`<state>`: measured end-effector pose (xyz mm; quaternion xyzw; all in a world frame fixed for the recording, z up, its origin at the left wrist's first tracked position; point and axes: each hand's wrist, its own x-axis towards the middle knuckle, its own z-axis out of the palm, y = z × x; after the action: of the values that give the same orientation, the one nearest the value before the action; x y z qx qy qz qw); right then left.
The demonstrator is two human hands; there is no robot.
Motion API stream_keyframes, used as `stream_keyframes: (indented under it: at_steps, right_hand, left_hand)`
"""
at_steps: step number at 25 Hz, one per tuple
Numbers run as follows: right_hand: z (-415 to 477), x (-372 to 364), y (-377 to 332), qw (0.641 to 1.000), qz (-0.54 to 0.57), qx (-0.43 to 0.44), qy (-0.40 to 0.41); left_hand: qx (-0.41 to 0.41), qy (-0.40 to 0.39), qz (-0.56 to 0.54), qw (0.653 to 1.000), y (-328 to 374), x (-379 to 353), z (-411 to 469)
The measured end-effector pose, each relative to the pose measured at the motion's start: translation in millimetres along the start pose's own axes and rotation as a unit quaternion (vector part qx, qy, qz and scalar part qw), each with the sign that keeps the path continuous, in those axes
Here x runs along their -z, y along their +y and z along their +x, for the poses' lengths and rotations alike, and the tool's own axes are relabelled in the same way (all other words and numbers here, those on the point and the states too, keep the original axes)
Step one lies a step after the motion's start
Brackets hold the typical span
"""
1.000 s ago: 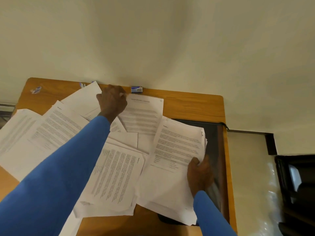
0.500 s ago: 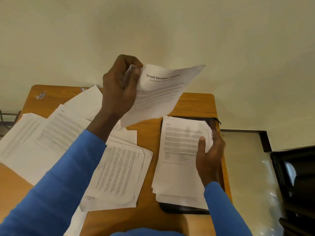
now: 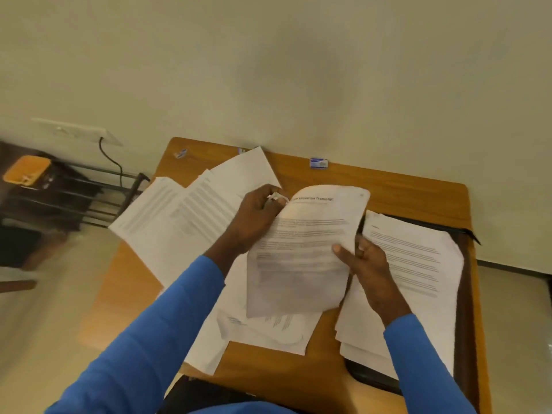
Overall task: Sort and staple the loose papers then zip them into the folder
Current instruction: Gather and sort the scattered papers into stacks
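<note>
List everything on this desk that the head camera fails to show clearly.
1. Folder: head view, largely buried under the paper stack; zip not discernible.
2. Held sheet: head view, body text blurred; the heading's start is covered by the left hand.
3. Right hand: head view, the fingers behind the held sheet are hidden by it.
4. Small blue box at the table's far edge: head view, label too small to read.

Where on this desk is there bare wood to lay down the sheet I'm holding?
Two bare patches on the desk: the far strip between the small blue box and the black folder, and the near edge between the loose papers and the folder. Crowded: the left half under loose papers, and the folder under its stack.
</note>
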<state>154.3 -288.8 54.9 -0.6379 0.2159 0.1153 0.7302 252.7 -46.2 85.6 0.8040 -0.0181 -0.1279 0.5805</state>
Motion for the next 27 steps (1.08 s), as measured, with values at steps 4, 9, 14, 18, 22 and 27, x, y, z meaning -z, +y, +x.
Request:
stream_keyframes:
  at_steps: [4, 9, 14, 18, 22, 27]
  right_hand:
    - [6, -43, 50, 0.967, -0.231, -0.096, 0.049]
    - [9, -80, 91, 0.911, -0.365, -0.179, 0.069]
    - [13, -93, 100, 0.901, -0.379, -0.175, 0.113]
    - [9, -95, 105, 0.904, -0.367, -0.181, 0.124]
    - [8, -100, 102, 0.898, -0.382, -0.179, 0.128]
    - [3, -104, 90, 0.893, -0.392, -0.188, 0.115]
  left_hand:
    - [-0.005, 0.018, 0.262, 0.965, -58, 40, 26]
    - [-0.126, -0.245, 0.524, 0.806, -84, 46, 125]
    - [-0.229, -0.34, 0.63, 0.659, -74, 27, 192]
    - [-0.346, -0.228, 0.637, 0.651, -69, 37, 197]
    - [-0.283, -0.128, 0.403, 0.861, -44, 85, 175]
    - [-0.346, -0.026, 0.286, 0.893, 13, 133, 119]
